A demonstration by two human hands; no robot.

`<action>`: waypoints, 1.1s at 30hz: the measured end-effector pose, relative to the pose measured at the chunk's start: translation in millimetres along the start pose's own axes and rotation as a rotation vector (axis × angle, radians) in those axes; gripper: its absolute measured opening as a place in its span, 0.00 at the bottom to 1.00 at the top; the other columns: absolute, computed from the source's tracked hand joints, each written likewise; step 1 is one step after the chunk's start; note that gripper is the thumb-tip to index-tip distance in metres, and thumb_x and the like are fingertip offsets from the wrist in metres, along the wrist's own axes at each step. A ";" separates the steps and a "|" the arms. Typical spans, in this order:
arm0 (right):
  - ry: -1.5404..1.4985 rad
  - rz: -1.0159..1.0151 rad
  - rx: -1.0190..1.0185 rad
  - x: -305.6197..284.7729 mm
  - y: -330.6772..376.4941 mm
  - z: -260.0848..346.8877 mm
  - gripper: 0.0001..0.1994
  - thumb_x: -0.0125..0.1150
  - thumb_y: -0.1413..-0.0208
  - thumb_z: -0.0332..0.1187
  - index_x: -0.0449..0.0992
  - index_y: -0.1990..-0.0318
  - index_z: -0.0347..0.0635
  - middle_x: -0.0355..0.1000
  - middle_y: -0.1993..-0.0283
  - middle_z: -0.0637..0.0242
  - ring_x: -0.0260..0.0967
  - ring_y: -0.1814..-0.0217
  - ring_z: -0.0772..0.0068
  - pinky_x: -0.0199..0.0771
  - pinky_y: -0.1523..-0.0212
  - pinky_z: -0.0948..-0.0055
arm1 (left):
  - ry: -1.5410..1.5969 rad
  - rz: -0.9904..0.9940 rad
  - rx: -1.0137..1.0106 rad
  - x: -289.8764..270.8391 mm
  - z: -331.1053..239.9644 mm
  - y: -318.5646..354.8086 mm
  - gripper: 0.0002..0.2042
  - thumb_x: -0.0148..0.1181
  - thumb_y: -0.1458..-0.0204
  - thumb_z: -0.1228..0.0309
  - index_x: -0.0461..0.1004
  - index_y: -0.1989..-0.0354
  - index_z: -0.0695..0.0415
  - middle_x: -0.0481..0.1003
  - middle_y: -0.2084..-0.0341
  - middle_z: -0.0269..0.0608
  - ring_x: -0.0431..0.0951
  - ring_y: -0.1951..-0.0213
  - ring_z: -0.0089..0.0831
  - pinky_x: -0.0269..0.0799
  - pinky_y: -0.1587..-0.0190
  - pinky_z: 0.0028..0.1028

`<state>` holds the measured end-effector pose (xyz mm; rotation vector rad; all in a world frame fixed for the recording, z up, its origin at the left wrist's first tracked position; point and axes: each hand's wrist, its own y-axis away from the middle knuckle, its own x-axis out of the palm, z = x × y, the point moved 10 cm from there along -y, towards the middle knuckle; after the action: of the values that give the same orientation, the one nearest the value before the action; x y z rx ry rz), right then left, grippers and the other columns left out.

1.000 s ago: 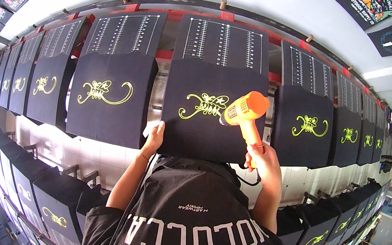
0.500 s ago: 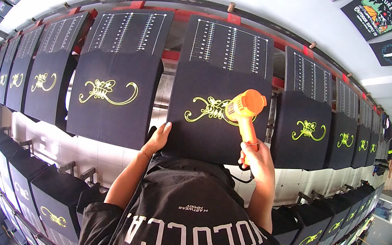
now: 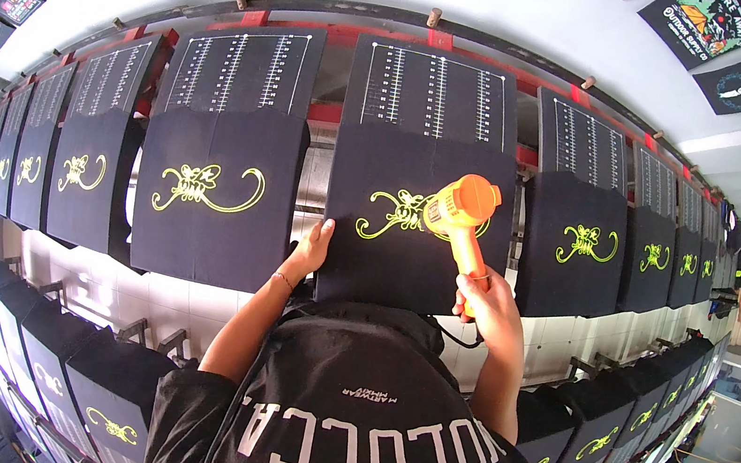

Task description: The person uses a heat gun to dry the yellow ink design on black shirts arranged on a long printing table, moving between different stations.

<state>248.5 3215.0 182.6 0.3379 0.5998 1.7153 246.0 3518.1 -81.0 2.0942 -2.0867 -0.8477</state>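
Note:
Held by its handle in my right hand (image 3: 493, 304) is an orange heat gun (image 3: 463, 203). Its broad round head is over the right part of a yellow-green line print (image 3: 388, 218) and hides some of it. That print lies on a black garment (image 3: 370, 269) stretched over a flat board (image 3: 414, 91) in front of me. My left hand (image 3: 313, 247) rests at the garment's left edge with fingers extended, holding nothing I can see. A black cord (image 3: 466, 344) shows below the gun's handle.
More boards with black printed garments (image 3: 209, 237) (image 3: 571, 250) line up on both sides along a red and black metal rack (image 3: 330, 114). Another row (image 3: 107, 384) stands behind me on the left and right. Framed prints (image 3: 702, 27) hang on the wall.
My left hand has slid slightly farther along the board's left edge. The heat gun stays over the print's right part, shifted only a little. The whole view has moved slightly.

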 end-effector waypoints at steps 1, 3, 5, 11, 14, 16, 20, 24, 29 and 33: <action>-0.011 -0.018 -0.006 -1.1 -1.2 -0.7 0.15 0.60 0.41 0.41 0.71 0.59 0.37 0.68 0.75 0.72 0.68 0.76 0.82 0.69 0.77 0.80 | -0.004 0.004 0.021 -1.0 -13.8 3.8 0.31 0.36 0.35 0.50 0.67 0.45 0.70 0.72 0.49 0.63 0.68 0.41 0.49 0.60 0.40 0.36; -0.026 -0.044 -0.016 -0.3 -3.6 -0.1 0.15 0.60 0.41 0.41 0.71 0.59 0.37 0.68 0.75 0.72 0.68 0.77 0.82 0.69 0.77 0.81 | -0.002 0.028 0.027 -3.1 -27.3 7.1 0.31 0.36 0.35 0.50 0.66 0.45 0.70 0.71 0.48 0.64 0.67 0.41 0.53 0.59 0.39 0.36; -0.049 -0.047 -0.013 0.3 -5.4 0.1 0.14 0.60 0.41 0.41 0.71 0.59 0.37 0.68 0.75 0.72 0.68 0.77 0.82 0.68 0.78 0.81 | -0.047 -0.018 0.002 -6.0 -26.0 11.5 0.31 0.36 0.35 0.49 0.65 0.43 0.70 0.69 0.46 0.65 0.66 0.40 0.54 0.58 0.38 0.37; -0.055 -0.064 -0.023 1.8 -18.1 -1.0 0.13 0.60 0.41 0.41 0.70 0.61 0.39 0.68 0.75 0.71 0.68 0.76 0.80 0.68 0.77 0.80 | -0.129 -0.120 -0.025 -12.1 -43.4 22.6 0.33 0.36 0.36 0.48 0.62 0.42 0.73 0.66 0.46 0.71 0.64 0.41 0.61 0.59 0.39 0.43; -0.052 -0.064 -0.021 2.8 -22.4 3.6 0.13 0.59 0.41 0.40 0.70 0.61 0.38 0.68 0.75 0.71 0.67 0.77 0.79 0.68 0.77 0.80 | -0.152 -0.152 -0.019 -13.5 -39.5 23.7 0.34 0.36 0.36 0.48 0.60 0.42 0.74 0.66 0.47 0.73 0.64 0.43 0.63 0.60 0.41 0.44; -0.064 -0.076 -0.005 -1.1 -25.8 3.2 0.13 0.59 0.40 0.40 0.71 0.61 0.38 0.68 0.75 0.71 0.68 0.76 0.80 0.68 0.77 0.80 | -0.149 -0.137 -0.023 -12.3 -39.8 22.4 0.34 0.36 0.36 0.48 0.59 0.40 0.74 0.66 0.47 0.73 0.64 0.42 0.63 0.60 0.40 0.44; -0.092 -0.072 -0.021 0.0 -32.8 2.2 0.13 0.59 0.40 0.40 0.71 0.61 0.38 0.68 0.75 0.71 0.68 0.76 0.79 0.68 0.78 0.80 | -0.145 -0.131 -0.033 -13.0 -44.1 24.1 0.34 0.37 0.36 0.48 0.58 0.40 0.74 0.66 0.46 0.72 0.65 0.42 0.62 0.60 0.40 0.44; -0.056 -0.142 -0.020 -3.2 -34.4 5.6 0.14 0.60 0.41 0.41 0.71 0.61 0.38 0.69 0.75 0.71 0.69 0.77 0.81 0.68 0.79 0.81 | -0.153 -0.143 -0.022 -12.7 -42.9 23.0 0.35 0.37 0.36 0.47 0.58 0.40 0.74 0.66 0.47 0.73 0.65 0.42 0.62 0.60 0.40 0.44; -0.142 -0.136 0.004 -11.9 -38.0 3.7 0.14 0.61 0.41 0.41 0.71 0.61 0.38 0.69 0.75 0.72 0.68 0.77 0.81 0.68 0.79 0.81 | -0.158 -0.128 -0.038 -12.6 -40.9 23.5 0.35 0.36 0.36 0.47 0.58 0.39 0.73 0.67 0.48 0.72 0.66 0.43 0.62 0.61 0.41 0.44; -0.071 -0.171 -0.032 -13.0 -39.1 6.7 0.14 0.61 0.41 0.41 0.71 0.62 0.38 0.69 0.75 0.71 0.68 0.78 0.81 0.68 0.80 0.82 | -0.176 -0.163 -0.031 -13.8 -39.7 23.7 0.33 0.37 0.36 0.48 0.60 0.41 0.73 0.69 0.50 0.72 0.67 0.45 0.63 0.62 0.43 0.46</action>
<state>287.0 3209.2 167.5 0.3147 0.5339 1.5409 242.3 3516.1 -32.9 2.2737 -1.9861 -1.1159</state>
